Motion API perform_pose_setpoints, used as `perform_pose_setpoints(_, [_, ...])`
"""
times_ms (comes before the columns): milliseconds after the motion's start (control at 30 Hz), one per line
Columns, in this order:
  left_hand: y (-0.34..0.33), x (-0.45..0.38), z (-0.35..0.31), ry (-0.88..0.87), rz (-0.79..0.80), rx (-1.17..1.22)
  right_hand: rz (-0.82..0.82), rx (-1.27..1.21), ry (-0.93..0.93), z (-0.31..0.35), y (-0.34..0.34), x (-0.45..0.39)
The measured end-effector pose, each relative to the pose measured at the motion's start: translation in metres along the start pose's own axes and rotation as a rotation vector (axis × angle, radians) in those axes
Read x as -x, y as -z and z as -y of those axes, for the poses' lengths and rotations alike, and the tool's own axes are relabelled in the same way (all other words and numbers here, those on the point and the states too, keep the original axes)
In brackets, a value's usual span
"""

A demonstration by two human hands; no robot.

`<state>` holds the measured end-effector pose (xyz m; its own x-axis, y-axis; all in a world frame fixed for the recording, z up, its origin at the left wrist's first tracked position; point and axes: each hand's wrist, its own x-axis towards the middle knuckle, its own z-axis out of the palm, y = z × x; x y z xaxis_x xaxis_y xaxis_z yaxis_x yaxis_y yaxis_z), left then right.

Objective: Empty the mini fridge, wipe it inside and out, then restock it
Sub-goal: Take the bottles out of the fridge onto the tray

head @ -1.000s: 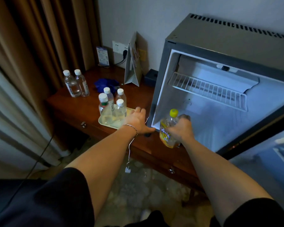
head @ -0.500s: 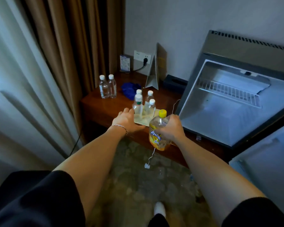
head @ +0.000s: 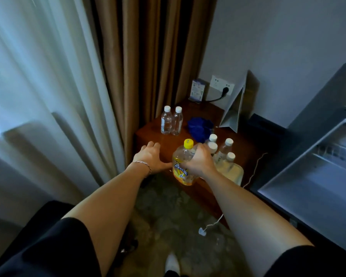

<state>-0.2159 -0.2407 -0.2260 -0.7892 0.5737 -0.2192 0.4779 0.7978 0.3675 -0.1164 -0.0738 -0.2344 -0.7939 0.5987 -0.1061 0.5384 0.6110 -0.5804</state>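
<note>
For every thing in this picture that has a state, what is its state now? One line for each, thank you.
Mini fridge: door open, its wire shelf bare.
Yellow-capped bottle: capped, upright, held by the right hand.
Right hand: gripping that bottle.
Left hand: open, resting on the table edge.
Four bottles on the tray: capped, upright.
Two water bottles at the back: capped, upright.
Blue cloth: crumpled on the table.
Wall plug: plugged in.

The fridge (head: 308, 176) is cut off by the right edge, so most of its inside is unseen. The right hand (head: 198, 162) hides part of the yellow bottle (head: 183, 168), and its label is too blurred to read. The card (head: 197, 89) by the wall is too small to read.
</note>
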Motion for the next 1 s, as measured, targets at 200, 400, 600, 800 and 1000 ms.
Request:
perform_pose_setpoints(200, [0.017,-0.061,0.01,0.058,-0.047,0.011,0.013,-0.035,0.119,0.022,-0.014,-0.08])
perform_pose_setpoints(400, [0.021,-0.112,0.017,0.066,-0.024,0.022,0.004,-0.085,0.111,0.023,-0.036,-0.137])
perform_pose_setpoints(600, [0.017,-0.175,0.03,0.061,0.032,0.084,0.086,-0.056,0.041,0.011,-0.062,-0.182])
perform_pose_setpoints(800, [0.013,-0.215,0.03,-0.025,0.089,0.143,0.089,-0.058,-0.052,-0.004,-0.077,-0.199])
perform_pose_setpoints(1000, [0.006,-0.231,0.028,-0.076,0.133,0.062,0.051,-0.063,-0.07,-0.01,-0.082,-0.207])
